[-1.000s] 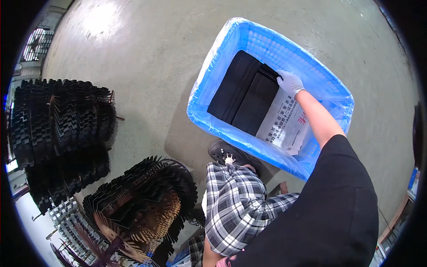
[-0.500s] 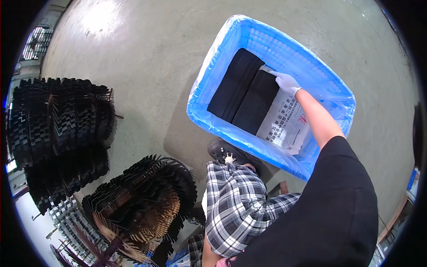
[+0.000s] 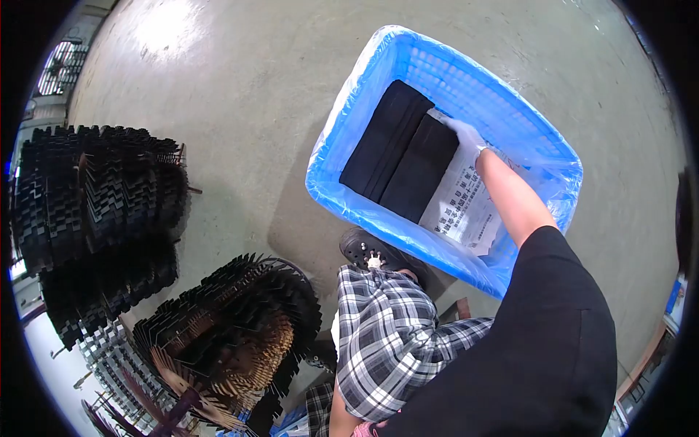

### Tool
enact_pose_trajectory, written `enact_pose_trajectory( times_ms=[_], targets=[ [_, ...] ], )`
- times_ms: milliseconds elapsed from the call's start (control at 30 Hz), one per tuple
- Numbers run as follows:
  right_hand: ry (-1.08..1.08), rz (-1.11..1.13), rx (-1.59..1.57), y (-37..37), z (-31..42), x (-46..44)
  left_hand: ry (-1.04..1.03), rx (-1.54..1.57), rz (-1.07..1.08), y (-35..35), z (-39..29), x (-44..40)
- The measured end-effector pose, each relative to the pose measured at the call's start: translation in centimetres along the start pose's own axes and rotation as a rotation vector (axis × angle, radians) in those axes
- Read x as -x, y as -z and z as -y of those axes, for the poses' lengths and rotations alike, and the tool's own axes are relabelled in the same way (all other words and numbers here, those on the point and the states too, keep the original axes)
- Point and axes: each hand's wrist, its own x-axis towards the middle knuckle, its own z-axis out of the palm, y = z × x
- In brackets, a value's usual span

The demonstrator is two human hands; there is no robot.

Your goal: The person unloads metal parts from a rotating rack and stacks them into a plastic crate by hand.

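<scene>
Inside a blue plastic crate lined with clear film, two dark stacks lie side by side. They look like rows of flat black pieces; the left black stack touches the right black stack. My right hand, in a white glove, is at the far right corner of the right stack, its fingers stretched along that edge. Part of the fingertips is hidden against the stack. A printed newspaper sheet lies under and beside the stack, below my wrist. My left hand is out of view.
Racks hung with many black plates stand at the left. A round rack of dark and brownish plates sits close to my legs. My black clog is beside the crate's near side on the grey floor.
My right hand has shifted slightly down and right, off the top of the right stack to its edge. The crate and stacks look unmoved.
</scene>
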Motion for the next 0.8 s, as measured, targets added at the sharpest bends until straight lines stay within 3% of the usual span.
enact_pose_trajectory(
  times_ms=[167, 367, 700, 800],
  targets=[
    [-0.023, 0.213, 0.392, 1.1, -0.6, -5.5, -0.015, -0.002, 0.001, 0.1, -0.3, 0.1],
    [0.165, 0.230, 0.382, 0.0, -2.7, -10.8, -0.027, 0.014, -0.009, 0.0, -0.4, 0.6],
    [0.279, 0.173, 0.960, -3.3, 0.5, -10.1, -0.056, 0.046, -0.019, -1.0, -1.8, 0.0],
    [0.314, 0.145, 1.133, -3.3, 1.7, -9.6, 0.077, -0.387, -0.063, -3.1, -5.3, -2.4]
  ],
)
